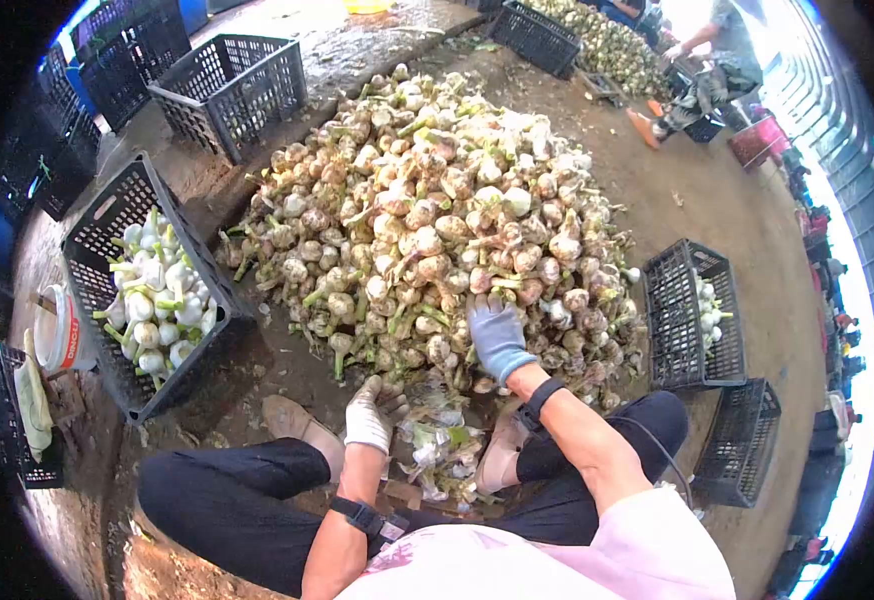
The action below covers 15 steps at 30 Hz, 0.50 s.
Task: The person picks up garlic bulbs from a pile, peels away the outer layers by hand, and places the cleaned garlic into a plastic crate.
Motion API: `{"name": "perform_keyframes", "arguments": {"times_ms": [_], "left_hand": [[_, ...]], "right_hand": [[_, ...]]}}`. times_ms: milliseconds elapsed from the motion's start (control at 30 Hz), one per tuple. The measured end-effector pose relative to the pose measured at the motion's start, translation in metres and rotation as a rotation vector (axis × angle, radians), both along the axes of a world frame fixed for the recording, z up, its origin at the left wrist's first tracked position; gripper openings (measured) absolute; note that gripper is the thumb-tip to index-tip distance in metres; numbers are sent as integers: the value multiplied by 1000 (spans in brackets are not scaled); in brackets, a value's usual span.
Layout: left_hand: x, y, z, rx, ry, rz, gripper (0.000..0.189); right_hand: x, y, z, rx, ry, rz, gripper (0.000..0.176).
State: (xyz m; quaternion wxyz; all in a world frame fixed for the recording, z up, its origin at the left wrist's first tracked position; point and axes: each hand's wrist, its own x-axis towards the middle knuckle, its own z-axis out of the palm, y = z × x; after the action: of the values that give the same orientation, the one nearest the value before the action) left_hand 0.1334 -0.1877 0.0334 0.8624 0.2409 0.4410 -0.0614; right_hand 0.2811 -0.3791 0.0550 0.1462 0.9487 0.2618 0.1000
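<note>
A large heap of garlic bulbs [427, 220] with short stems lies on the ground in front of me. My right hand [498, 335], in a grey-blue glove, reaches onto the heap's near edge and touches bulbs; its fingertips are partly hidden among them. My left hand [374, 414], in a white glove, is low between my shoes with its fingers curled; whatever it may hold is too small to make out. Peeled skins and scraps [439, 445] lie between my feet, beside my left hand. A black crate [179, 368] at the left holds cleaned white garlic bulbs [157, 300].
Another black crate [232, 95] stands at the upper left, and a white bucket [65, 330] sits at the far left. Two crates are at the right, the nearer-to-heap crate [692, 375] holding some bulbs. Another person [712, 75] sits at the upper right near a second heap [607, 55].
</note>
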Motion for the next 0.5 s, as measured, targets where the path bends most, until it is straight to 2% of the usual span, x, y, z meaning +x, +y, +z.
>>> {"name": "perform_keyframes", "arguments": {"times_ms": [100, 167, 200, 233, 267, 300, 367, 400, 433, 500], "left_hand": [[-4, -4, 8, 4, -44, -10, 21], [-5, -13, 23, 36, -86, -76, 22], [-5, -22, 26, 28, -122, -107, 27], [-5, -31, 27, 21, -157, -143, 34], [-3, -36, 26, -100, -160, -221, 47], [-5, -43, 26, -188, -158, -264, 47], [-8, -52, 35, -270, -325, -329, 47], [-8, -56, 20, -190, -399, -307, 44], [-12, -55, 30, -181, -394, -321, 44], [-15, -52, 72, -26, -455, -310, 44]], "right_hand": [[-12, 0, 9, 77, 92, -25, 34], [-47, 1, 30, 377, 94, -138, 40], [-62, 1, 31, 500, 161, -244, 44], [-76, 3, 33, 621, 366, -437, 45], [-91, 2, 30, 1049, 546, -478, 47], [-106, 2, 26, 1482, 722, -502, 48], [-137, 15, 35, 1635, 750, -413, 49], [-144, 9, 18, 1242, 330, -121, 43], [-148, 3, 37, 1256, 326, -130, 43], [-146, -7, 96, 1920, 1144, -581, 37]]}}
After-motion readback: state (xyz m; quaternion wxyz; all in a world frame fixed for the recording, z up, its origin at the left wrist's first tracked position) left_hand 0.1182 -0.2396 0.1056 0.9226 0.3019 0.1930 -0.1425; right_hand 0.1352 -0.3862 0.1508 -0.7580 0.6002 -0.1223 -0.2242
